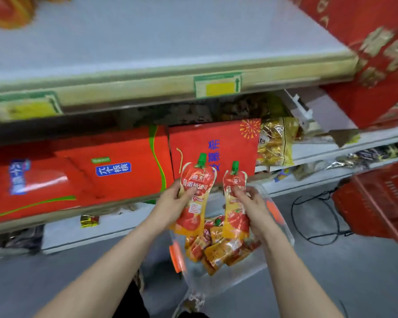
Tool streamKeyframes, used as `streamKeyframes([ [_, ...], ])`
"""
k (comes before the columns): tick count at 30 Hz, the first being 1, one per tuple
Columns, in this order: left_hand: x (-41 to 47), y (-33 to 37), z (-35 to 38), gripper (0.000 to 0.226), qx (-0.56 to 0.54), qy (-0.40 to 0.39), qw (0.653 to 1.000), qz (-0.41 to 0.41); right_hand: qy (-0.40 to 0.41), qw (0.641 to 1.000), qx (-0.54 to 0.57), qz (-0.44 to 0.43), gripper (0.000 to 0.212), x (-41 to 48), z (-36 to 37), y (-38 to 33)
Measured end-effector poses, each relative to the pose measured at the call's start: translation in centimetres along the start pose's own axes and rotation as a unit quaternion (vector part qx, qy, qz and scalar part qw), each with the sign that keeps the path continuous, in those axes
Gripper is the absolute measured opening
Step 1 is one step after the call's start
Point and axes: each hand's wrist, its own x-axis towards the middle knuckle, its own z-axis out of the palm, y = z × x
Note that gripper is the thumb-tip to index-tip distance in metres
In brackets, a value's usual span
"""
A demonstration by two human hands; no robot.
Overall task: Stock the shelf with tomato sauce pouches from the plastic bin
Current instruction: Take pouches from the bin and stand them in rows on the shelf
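My left hand (174, 198) grips a red and yellow tomato sauce pouch (194, 203) with a green cap, held upright. A second pouch (236, 207) of the same kind is pinched in my right hand (251, 200). Both pouches hang just above a clear plastic bin (280, 223) on the floor, in which several more pouches (218, 246) lie. The bare white top shelf (147, 37) spreads above, with green and yellow price tags on its front edge.
Big red gift boxes (101, 171) fill the middle shelf behind my hands. Gold candy bags (276, 143) sit to their right. A red shopping basket (377, 203) stands at the right, with a black cable (313, 216) on the grey floor.
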Motion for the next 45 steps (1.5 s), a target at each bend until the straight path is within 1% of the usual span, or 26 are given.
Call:
streamKeyframes([
  [2,-1.4,2.2,-1.9,0.005,-0.025,0.017,0.999,0.038,-0.027,0.997,0.053,-0.046,0.039,-2.2,1.8,-3.5],
  [3,-2.0,3.4,-2.9,0.006,-0.043,0.026,0.997,0.057,-0.047,0.994,0.049,-0.082,0.031,-3.1,2.5,-5.0],
  [6,-3.7,6.7,-6.3,0.015,-0.084,0.036,0.99,0.103,-0.125,0.977,0.028,-0.17,0.023,-6.4,5.4,-10.0],
  [8,-5.0,8.9,-8.7,0.02,-0.113,0.051,0.983,0.138,-0.162,0.962,0.026,-0.22,0.022,-8.3,7.3,-13.1],
  [11,-6.7,12.2,-12.3,0.017,-0.134,0.09,0.968,0.194,-0.18,0.946,0.025,-0.268,0.034,-10.8,10.3,-17.7],
  [13,-7.6,14.2,-14.9,0.012,-0.153,0.128,0.955,0.221,-0.183,0.936,0.011,-0.3,0.035,-11.9,12.5,-20.7],
  [17,-8.3,17.4,-20.8,0.012,-0.179,0.203,0.924,0.269,-0.186,0.914,-0.029,-0.359,0.025,-13.1,17.6,-26.3],
  [20,-7.8,18.9,-25.5,0.017,-0.197,0.263,0.895,0.301,-0.192,0.896,-0.065,-0.396,0.012,-13.1,21.3,-30.1],
  [24,-6.6,20.1,-31.0,0.022,-0.21,0.313,0.868,0.324,-0.194,0.877,-0.122,-0.421,0.007,-12.2,26.4,-34.1],
  [28,-5.1,20.5,-34.9,0.021,-0.222,0.334,0.856,0.325,-0.165,0.859,-0.152,-0.46,0.005,-10.4,31.0,-36.8],
  [31,-3.9,20.0,-37.1,0.026,-0.222,0.345,0.853,0.321,-0.153,0.865,-0.144,-0.456,0.009,-8.6,34.3,-37.9],
  [35,-3.0,19.3,-39.5,0.028,-0.237,0.367,0.844,0.311,-0.172,0.872,-0.122,-0.442,0.01,-6.5,38.6,-38.1],
  [40,-3.0,18.5,-42.0,0.029,-0.238,0.388,0.838,0.302,-0.221,0.877,-0.095,-0.417,0.009,-5.0,42.8,-37.5],
  [45,-3.0,18.2,-43.0,0.033,-0.231,0.387,0.84,0.302,-0.227,0.879,-0.076,-0.411,0.014,-4.3,45.5,-37.1],
])
